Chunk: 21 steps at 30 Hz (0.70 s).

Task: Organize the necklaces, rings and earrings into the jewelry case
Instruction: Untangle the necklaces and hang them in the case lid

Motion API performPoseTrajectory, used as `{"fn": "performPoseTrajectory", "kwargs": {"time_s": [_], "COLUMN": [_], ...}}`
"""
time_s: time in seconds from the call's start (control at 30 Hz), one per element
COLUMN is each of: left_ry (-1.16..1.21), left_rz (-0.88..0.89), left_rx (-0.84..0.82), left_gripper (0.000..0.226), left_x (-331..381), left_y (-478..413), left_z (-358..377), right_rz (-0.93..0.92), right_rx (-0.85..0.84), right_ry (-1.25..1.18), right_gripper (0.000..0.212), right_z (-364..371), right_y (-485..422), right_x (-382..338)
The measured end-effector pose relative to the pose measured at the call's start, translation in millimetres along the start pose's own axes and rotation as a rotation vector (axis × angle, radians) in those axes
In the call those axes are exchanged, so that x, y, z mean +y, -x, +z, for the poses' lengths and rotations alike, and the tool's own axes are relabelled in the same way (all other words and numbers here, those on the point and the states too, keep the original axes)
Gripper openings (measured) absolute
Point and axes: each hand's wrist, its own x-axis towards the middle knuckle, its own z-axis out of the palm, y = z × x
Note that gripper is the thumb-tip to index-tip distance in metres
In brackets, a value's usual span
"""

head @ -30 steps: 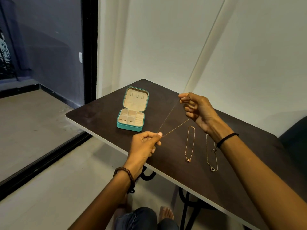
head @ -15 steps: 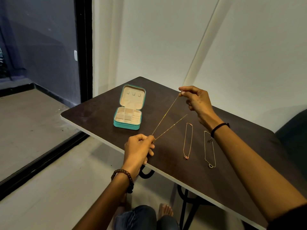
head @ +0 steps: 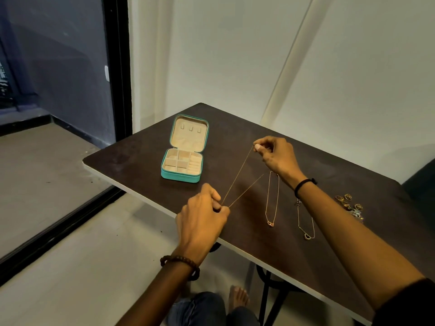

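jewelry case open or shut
Open. The jewelry case has its lid tilted back, showing hooks inside and beige compartments.

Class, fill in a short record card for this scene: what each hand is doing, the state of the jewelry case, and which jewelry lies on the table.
left hand: pinches the near end of a thin gold necklace
right hand: pinches the far end, chain taut between both hands
jewelry case: open, lid raised, on the table
loose on table: two necklaces laid out to the right of the case; rings clustered farther right
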Motion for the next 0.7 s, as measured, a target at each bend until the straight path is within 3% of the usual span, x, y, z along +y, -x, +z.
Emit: {"fn": "performPoseTrajectory", "kwargs": {"time_s": [0.13,0.37,0.7], "left_ry": [-0.123,-0.380,-0.437], "left_rz": [0.175,0.314,0.333], "left_rx": [-0.021,-0.096,-0.128], "left_gripper": [0.017,0.035,0.042], "left_x": [-3,-6,-17], "left_y": [3,-2,-3], "left_z": [-2,-4,-1], "right_rz": [0.027,0.023,0.095], "right_rx": [-0.035,-0.126,-0.165], "right_ry": [0.020,0.072,0.109], "right_gripper": [0.013,0.013,0.011], "right_z": [13,31,45], "right_y": [0,-4,-15], "right_x": [8,17,30]}}
